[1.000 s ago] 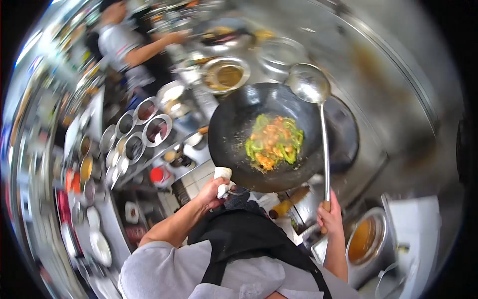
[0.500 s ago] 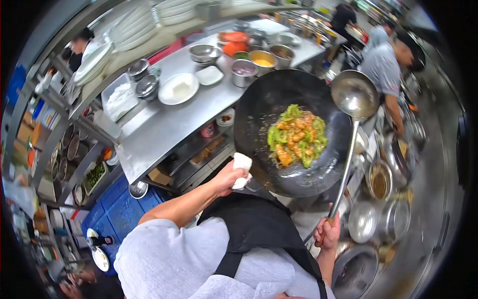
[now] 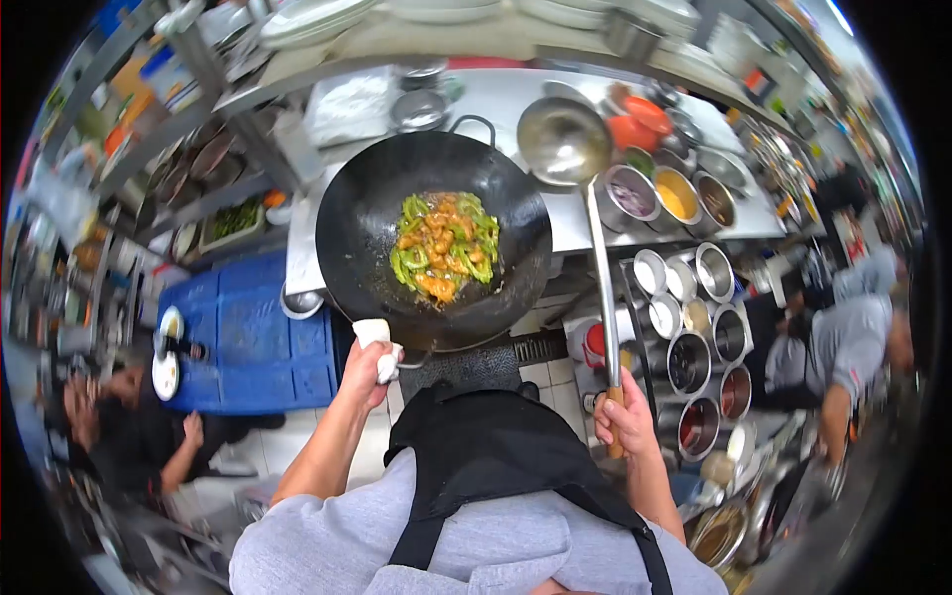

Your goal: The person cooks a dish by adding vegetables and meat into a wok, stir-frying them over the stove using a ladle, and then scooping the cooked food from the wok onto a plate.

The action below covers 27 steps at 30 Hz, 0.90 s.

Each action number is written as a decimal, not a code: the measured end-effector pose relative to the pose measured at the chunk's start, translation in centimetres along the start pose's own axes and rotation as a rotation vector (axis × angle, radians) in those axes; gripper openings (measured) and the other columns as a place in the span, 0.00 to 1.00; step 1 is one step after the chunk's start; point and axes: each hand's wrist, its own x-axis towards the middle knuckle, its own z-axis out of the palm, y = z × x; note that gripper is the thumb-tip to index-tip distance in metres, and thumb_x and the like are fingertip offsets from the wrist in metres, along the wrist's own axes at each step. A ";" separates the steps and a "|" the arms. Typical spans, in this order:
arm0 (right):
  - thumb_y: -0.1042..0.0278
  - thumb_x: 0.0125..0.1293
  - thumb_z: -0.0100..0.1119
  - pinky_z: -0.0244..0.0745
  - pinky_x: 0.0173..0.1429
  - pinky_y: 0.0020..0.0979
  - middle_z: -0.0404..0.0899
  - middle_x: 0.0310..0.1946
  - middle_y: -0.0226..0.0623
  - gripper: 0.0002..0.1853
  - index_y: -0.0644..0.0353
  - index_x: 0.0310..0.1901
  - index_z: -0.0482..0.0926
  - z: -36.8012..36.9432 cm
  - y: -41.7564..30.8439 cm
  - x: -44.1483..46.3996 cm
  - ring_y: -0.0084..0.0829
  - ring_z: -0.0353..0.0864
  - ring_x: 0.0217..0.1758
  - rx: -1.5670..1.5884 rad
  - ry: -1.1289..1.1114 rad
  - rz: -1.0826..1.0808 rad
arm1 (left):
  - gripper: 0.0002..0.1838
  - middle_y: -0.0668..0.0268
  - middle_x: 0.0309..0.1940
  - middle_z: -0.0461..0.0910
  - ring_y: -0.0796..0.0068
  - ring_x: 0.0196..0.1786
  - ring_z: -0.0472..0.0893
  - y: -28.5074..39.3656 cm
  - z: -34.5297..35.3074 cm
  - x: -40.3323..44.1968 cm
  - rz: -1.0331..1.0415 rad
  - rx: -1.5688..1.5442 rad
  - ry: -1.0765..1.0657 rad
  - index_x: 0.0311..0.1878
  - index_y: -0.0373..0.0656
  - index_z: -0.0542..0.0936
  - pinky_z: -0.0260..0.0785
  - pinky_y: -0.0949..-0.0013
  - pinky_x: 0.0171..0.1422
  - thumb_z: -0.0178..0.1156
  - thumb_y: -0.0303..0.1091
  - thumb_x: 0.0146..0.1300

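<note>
My left hand (image 3: 365, 374) is closed round a folded white cloth (image 3: 372, 331) at the near handle of a large black wok (image 3: 347, 213). Glossy browned pieces mixed with green vegetable strips (image 3: 444, 243) lie in the middle of the wok. The wok is held up at the edge of the steel table, partly covering it. In my right hand (image 3: 627, 409) is the wooden handle of a long steel ladle (image 3: 563, 141). The ladle's round bowl is to the right of the wok, over the table, and looks separate from the wok's rim.
Along the steel table (image 3: 575, 233) stand metal pots with chopped onion (image 3: 632, 193) and yellow liquid (image 3: 676, 193). Several seasoning containers (image 3: 689, 362) fill a rack at the right. A blue chest (image 3: 263, 347) is at left. People (image 3: 843, 347) stand at the right and lower left.
My body and view have turned left. The wok has moved from beside the table to its edge, and the ladle has come along with it. Both hands keep their holds.
</note>
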 end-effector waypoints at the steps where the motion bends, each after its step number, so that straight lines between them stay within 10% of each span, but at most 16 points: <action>1: 0.62 0.61 0.67 0.65 0.19 0.22 0.68 0.22 0.35 0.40 0.52 0.71 0.56 -0.9 -0.2 1.4 0.22 0.66 0.16 0.011 -0.080 -0.001 | 0.14 0.66 0.32 0.74 0.74 0.29 0.78 -0.2 0.8 -0.9 0.004 -0.044 0.067 0.47 0.43 0.69 0.66 0.71 0.23 0.53 0.26 0.56; 10: 0.71 0.67 0.54 0.64 0.16 0.24 0.65 0.22 0.31 0.27 0.52 0.66 0.58 -4.8 -5.8 13.4 0.21 0.64 0.12 -0.100 -0.492 0.305 | 0.08 0.63 0.28 0.76 0.73 0.24 0.71 -3.7 3.4 -1.3 0.109 -0.336 0.411 0.44 0.48 0.70 0.61 0.70 0.25 0.54 0.34 0.61; 20: 0.76 0.65 0.51 0.65 0.18 0.25 0.68 0.20 0.28 0.44 0.39 0.78 0.43 4.2 -4.0 20.7 0.19 0.67 0.14 -0.897 -0.458 0.238 | 0.08 0.67 0.27 0.77 0.75 0.25 0.76 -4.3 0.1 -0.2 0.045 -0.256 0.390 0.44 0.48 0.72 0.64 0.69 0.22 0.54 0.32 0.62; 27: 0.73 0.63 0.52 0.70 0.53 0.47 0.78 0.27 0.53 0.44 0.37 0.77 0.44 11.6 -6.9 25.1 0.53 0.79 0.38 -1.743 -0.500 0.068 | 0.08 0.65 0.26 0.76 0.74 0.23 0.75 -3.0 -2.5 -0.3 0.030 -0.313 0.363 0.44 0.45 0.70 0.64 0.70 0.19 0.54 0.30 0.62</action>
